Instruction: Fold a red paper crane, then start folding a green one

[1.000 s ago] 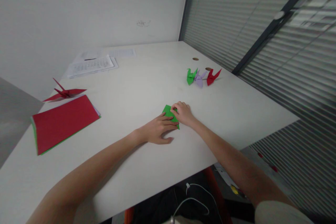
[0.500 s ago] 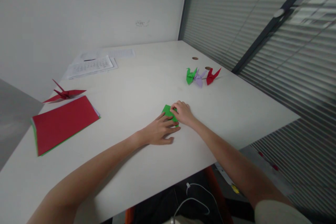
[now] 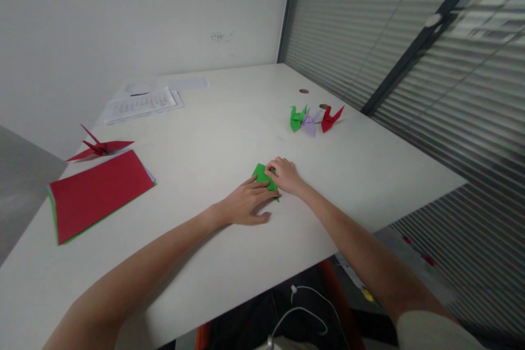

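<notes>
A small folded piece of green paper [image 3: 261,173] lies on the white table in front of me. My left hand [image 3: 248,202] rests flat across its lower left part, fingers stretched out and thumb apart. My right hand [image 3: 285,175] is at the paper's right edge, with thumb and index finger pinched together on it. The right hand's other fingers are curled. A pointed green corner shows just below the left fingertips; the rest of the paper's lower part is covered by the hand.
Toward the back right stand a green paper crane [image 3: 297,118], a lilac one [image 3: 310,123] and a red one [image 3: 330,119]. At left, a larger red crane [image 3: 99,148] sits behind a stack of coloured paper [image 3: 102,194]. Written sheets [image 3: 141,105] lie farther back.
The left hand's fingers have drawn slightly closer together, and a corner of the green paper now shows beneath them. My right hand keeps its pinch in nearly the same place.
</notes>
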The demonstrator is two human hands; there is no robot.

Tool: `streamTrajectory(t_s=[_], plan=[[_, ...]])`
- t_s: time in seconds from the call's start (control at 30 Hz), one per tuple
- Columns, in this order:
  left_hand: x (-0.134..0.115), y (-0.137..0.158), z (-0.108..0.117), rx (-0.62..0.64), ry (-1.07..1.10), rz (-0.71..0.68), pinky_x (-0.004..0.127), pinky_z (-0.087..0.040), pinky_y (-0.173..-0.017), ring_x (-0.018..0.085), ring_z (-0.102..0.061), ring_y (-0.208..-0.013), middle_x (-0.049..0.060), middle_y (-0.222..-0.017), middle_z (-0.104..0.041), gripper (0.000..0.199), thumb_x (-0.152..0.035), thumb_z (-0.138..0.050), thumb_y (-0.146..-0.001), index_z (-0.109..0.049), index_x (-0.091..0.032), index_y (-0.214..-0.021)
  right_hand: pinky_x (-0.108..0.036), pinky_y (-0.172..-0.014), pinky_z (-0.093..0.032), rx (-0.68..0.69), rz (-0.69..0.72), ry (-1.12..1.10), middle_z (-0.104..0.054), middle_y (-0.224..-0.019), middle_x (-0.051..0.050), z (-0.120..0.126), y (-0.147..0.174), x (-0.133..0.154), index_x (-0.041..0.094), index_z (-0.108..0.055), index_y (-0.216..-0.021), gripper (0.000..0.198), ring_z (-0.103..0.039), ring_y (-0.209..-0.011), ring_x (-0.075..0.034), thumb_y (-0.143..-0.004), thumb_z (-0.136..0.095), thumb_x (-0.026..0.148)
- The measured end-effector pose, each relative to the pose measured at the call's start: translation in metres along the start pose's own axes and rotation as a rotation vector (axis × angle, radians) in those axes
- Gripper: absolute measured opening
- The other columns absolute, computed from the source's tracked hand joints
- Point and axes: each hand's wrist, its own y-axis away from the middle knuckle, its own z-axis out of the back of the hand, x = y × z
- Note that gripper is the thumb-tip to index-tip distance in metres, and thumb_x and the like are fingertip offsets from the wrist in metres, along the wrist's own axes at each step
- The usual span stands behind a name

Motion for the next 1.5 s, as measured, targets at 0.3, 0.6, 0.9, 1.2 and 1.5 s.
streamTrajectory(t_s=[0.3,0.6,0.9,1.2,1.5], plan=[[-0.0022,0.0005,0.0014,0.024,-0.052,-0.047,0.057,-0.028,-0.113,0.03,-0.053,-0.123,0.009,-0.132,-0.06,0.047,-0.039,-0.053,-0.088,-0.054,-0.024,-0.133,-0.039,-0.085,-0.038,-0.009,0.005,-0.016,-0.064,-0.1,-0.008,-0.0015,-0.0007,-0.0018,0.022,-0.066,-0.093,0.014,-0.056,-0.097,-0.024,-0.091,-0.054,0.027],[0.0007,0.0011,-0.0024,0.022,-0.094,-0.093,0.058,-0.028,-0.113,0.032,-0.049,-0.125,0.008,-0.132,-0.06,0.047,-0.041,-0.052,-0.091,-0.054,-0.024,-0.134,-0.036,-0.084,-0.037,0.016,-0.013,0.003,-0.063,-0.101,-0.007,0.0023,-0.0009,0.0014,0.022,-0.066,-0.094,0.013,-0.056,-0.097,-0.023,-0.091,-0.055,0.027],[0.0,0.0008,0.0006,0.029,-0.083,-0.094,0.058,-0.027,-0.113,0.032,-0.049,-0.125,0.008,-0.132,-0.06,0.047,-0.04,-0.052,-0.09,-0.055,-0.024,-0.134,-0.036,-0.083,-0.036,0.023,-0.016,0.008,-0.062,-0.101,-0.008,0.0015,-0.0013,0.0019,0.021,-0.065,-0.095,0.014,-0.055,-0.098,-0.023,-0.092,-0.053,0.026],[-0.0004,0.0013,-0.0002,0.021,-0.081,-0.091,0.059,-0.029,-0.112,0.032,-0.049,-0.126,0.008,-0.133,-0.06,0.046,-0.039,-0.053,-0.09,-0.055,-0.024,-0.134,-0.035,-0.081,-0.035,-0.011,-0.015,-0.081,-0.063,-0.097,-0.005,-0.0017,-0.0028,-0.0017,0.022,-0.064,-0.093,0.008,-0.055,-0.094,-0.022,-0.088,-0.058,0.023],[-0.0009,0.0012,0.0007,0.023,-0.063,-0.087,0.059,-0.026,-0.113,0.032,-0.047,-0.127,0.008,-0.133,-0.06,0.047,-0.038,-0.052,-0.09,-0.054,-0.023,-0.135,-0.034,-0.08,-0.035,-0.101,-0.043,-0.086,-0.061,-0.091,-0.005,-0.0012,0.0003,-0.0003,0.022,-0.065,-0.084,0.005,-0.053,-0.089,-0.022,-0.084,-0.066,0.026]])
